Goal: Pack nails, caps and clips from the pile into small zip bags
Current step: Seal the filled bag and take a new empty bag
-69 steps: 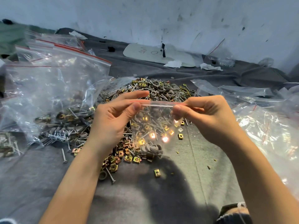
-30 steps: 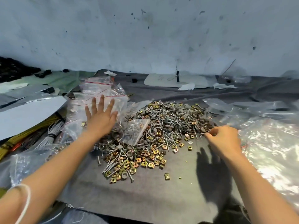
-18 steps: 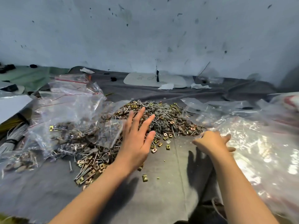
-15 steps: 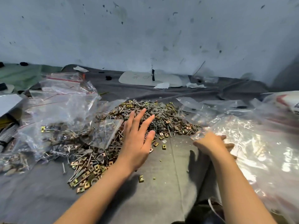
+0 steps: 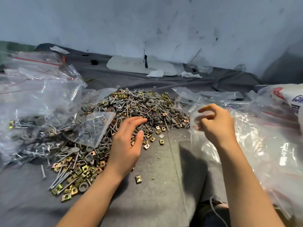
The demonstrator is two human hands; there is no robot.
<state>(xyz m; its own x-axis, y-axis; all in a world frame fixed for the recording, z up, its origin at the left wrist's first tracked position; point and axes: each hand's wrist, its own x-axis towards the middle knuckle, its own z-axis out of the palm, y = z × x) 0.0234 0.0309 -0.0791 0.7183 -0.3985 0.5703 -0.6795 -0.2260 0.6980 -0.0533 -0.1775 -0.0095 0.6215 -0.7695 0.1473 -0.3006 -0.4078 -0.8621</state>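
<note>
The head view looks down on a grey cloth surface (image 5: 164,199) in front of a stained pale wall (image 5: 147,22). In the middle of the frame lies the pile (image 5: 142,107) of nails, round grey caps and square clips. The brass-coloured clips (image 5: 78,172) are spread mostly at its lower left edge, and one single clip (image 5: 138,179) lies apart, lower centre.

The left hand (image 5: 126,145) is over the near side of the pile, palm down. Its fingers are stretched forward and only a little bent, the thumb is away from them, and it holds nothing. I cannot tell if the fingertips touch the nails.

A small zip bag (image 5: 96,126) with grey caps and nails inside lies on the left part of the pile, just beside this hand.

The right hand (image 5: 216,125) is at centre right, above the edge of a heap of clear bags (image 5: 265,141). Its fingers are curled toward the thumb, and near the tips there is a thin clear film. This part is blurred, so I cannot tell if the hand pinches it.

At the left of the frame lie large clear bags (image 5: 41,95) with red zip strips, partly filled with hardware. At the back centre lies a flat white board (image 5: 131,64) with paper scraps (image 5: 155,73) beside it. A printed white bag (image 5: 287,99) is at the right edge.
</note>
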